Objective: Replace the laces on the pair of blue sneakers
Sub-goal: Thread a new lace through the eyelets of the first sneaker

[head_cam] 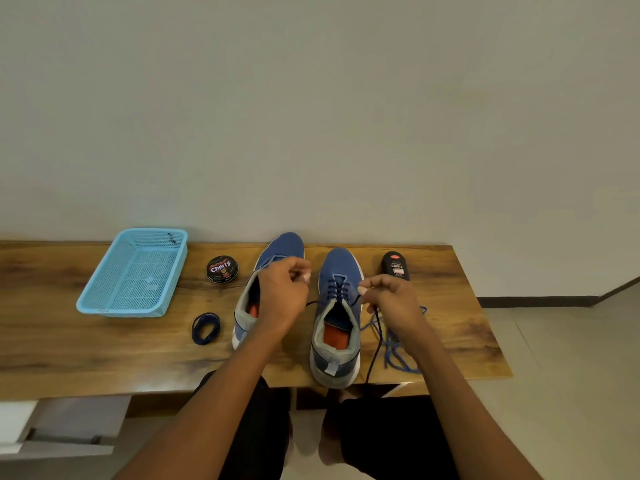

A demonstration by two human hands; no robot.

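Two blue sneakers stand on the wooden table (86, 348), toes toward the wall. The right sneaker (337, 317) carries a dark navy lace (337, 289) through its eyelets. My left hand (284, 292) hovers over the left sneaker (277, 251) and pinches one end of that lace, which runs from its fingers to the right shoe. My right hand (391, 299) pinches the other end beside the right shoe; this end trails down over the table's front edge. A loose, lighter blue lace (398, 355) lies in a heap under my right wrist. A coiled dark lace (206, 328) rests left of the left sneaker.
A light blue plastic basket (104, 306) sits at the left. A round polish tin (222, 269) is between the basket and the left shoe. A black polish bottle (396, 266) lies right of the right shoe. My knees are below the table's front edge.
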